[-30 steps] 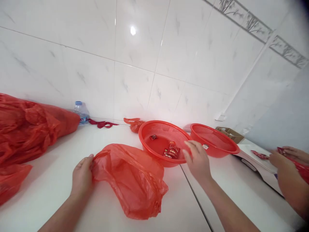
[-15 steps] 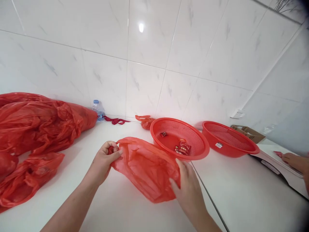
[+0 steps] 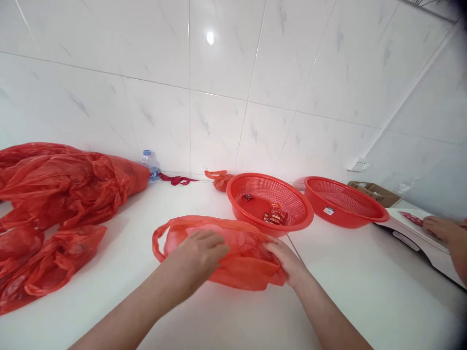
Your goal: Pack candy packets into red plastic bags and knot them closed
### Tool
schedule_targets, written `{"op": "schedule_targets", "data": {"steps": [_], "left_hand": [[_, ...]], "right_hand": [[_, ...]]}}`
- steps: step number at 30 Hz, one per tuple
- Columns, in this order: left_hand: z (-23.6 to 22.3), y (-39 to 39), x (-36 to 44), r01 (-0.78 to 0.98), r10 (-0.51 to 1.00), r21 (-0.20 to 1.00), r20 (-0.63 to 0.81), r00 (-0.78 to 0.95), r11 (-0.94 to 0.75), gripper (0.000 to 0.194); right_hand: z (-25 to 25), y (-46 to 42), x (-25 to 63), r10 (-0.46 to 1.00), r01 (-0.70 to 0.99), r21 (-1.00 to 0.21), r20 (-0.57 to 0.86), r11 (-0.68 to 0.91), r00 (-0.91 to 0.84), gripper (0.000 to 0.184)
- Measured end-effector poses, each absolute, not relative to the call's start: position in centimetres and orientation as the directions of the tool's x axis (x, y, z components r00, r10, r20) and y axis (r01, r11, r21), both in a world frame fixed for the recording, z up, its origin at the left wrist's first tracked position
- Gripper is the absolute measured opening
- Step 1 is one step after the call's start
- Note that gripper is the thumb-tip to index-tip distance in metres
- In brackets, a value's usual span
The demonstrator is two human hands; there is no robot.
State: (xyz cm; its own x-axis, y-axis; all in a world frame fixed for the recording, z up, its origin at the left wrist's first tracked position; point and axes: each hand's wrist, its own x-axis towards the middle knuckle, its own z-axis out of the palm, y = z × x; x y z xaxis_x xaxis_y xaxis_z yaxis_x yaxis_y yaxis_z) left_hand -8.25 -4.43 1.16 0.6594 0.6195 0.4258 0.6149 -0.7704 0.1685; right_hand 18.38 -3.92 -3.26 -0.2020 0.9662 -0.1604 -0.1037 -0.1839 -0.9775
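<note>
A thin red plastic bag (image 3: 244,272) lies on the white table in front of me, its mouth spread and one handle loop sticking out at the left. My right hand (image 3: 286,260) grips the bag's right side, thumb on the near rim. My left hand (image 3: 199,260) is over the bag's mouth with fingers curled; what they hold, if anything, is hidden. Just behind the bag stands a red colander (image 3: 251,218) with several small red packets (image 3: 277,214) in it.
A second red colander (image 3: 350,214) stands to the right, by a cardboard box (image 3: 379,194). At far right another person's hand (image 3: 438,226) holds a red packet over a white scale (image 3: 412,238). Heaped red bags (image 3: 73,189), a water bottle (image 3: 151,165) and a dark red ribbon (image 3: 177,180) lie left.
My left hand has let go of the bag's left rim and moved right over its mouth. The bag has shifted slightly right with my right hand. The other person's hand has moved slightly.
</note>
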Motion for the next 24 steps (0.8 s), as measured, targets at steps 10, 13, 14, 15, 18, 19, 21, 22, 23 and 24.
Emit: {"op": "schedule_targets", "data": {"steps": [10, 13, 14, 15, 18, 19, 21, 22, 23, 24], "left_hand": [[0.3, -2.6, -7.8, 0.758, 0.813, 0.295, 0.193, 0.549, -0.582, 0.033], [0.7, -2.8, -7.1, 0.778, 0.817, 0.250, 0.183, 0.547, -0.577, 0.031], [0.8, -2.7, -6.9, 0.779, 0.812, 0.228, 0.169, 0.559, -0.584, 0.032], [0.9, -2.7, -6.9, 0.774, 0.802, 0.209, 0.156, 0.577, -0.598, 0.034], [0.9, -2.4, -7.1, 0.746, 0.759, 0.147, 0.170, 0.628, -0.650, 0.043], [0.9, -2.3, -7.3, 0.750, 0.758, 0.127, 0.186, 0.625, -0.649, 0.047], [0.7, -1.6, -7.7, 0.792, 0.790, 0.102, 0.217, 0.573, -0.602, 0.059], [0.5, -1.2, -7.9, 0.819, 0.815, 0.100, 0.222, 0.535, -0.565, 0.066], [0.3, -0.7, -8.2, 0.843, 0.839, 0.102, 0.215, 0.500, -0.529, 0.073], [0.0, -0.1, -8.5, 0.859, 0.857, 0.105, 0.197, 0.476, -0.501, 0.078]], "right_hand": [[-0.9, -8.7, 16.4, 0.752, 0.831, -0.403, 0.658, 0.383, -0.027, 0.027], [-1.2, -8.4, 14.2, 0.763, 0.787, -0.302, 0.571, 0.538, -0.303, 0.029], [-1.7, -7.7, 13.9, 0.797, 0.800, -0.296, 0.505, 0.522, -0.333, 0.031], [-2.3, -6.7, 13.8, 0.834, 0.823, -0.297, 0.441, 0.484, -0.331, 0.034], [-4.4, -3.9, 14.5, 0.909, 0.845, -0.354, 0.268, 0.402, -0.320, 0.072], [-5.0, -3.3, 14.8, 0.915, 0.829, -0.390, 0.207, 0.401, -0.345, 0.085], [-5.8, -2.6, 15.5, 0.906, 0.785, -0.468, 0.096, 0.406, -0.412, 0.093], [-5.9, -2.5, 15.7, 0.892, 0.757, -0.508, 0.055, 0.411, -0.448, 0.091], [-5.8, -2.5, 15.9, 0.877, 0.723, -0.554, 0.027, 0.413, -0.480, 0.086], [-5.7, -2.4, 16.0, 0.861, 0.684, -0.604, 0.008, 0.410, -0.509, 0.083]]}}
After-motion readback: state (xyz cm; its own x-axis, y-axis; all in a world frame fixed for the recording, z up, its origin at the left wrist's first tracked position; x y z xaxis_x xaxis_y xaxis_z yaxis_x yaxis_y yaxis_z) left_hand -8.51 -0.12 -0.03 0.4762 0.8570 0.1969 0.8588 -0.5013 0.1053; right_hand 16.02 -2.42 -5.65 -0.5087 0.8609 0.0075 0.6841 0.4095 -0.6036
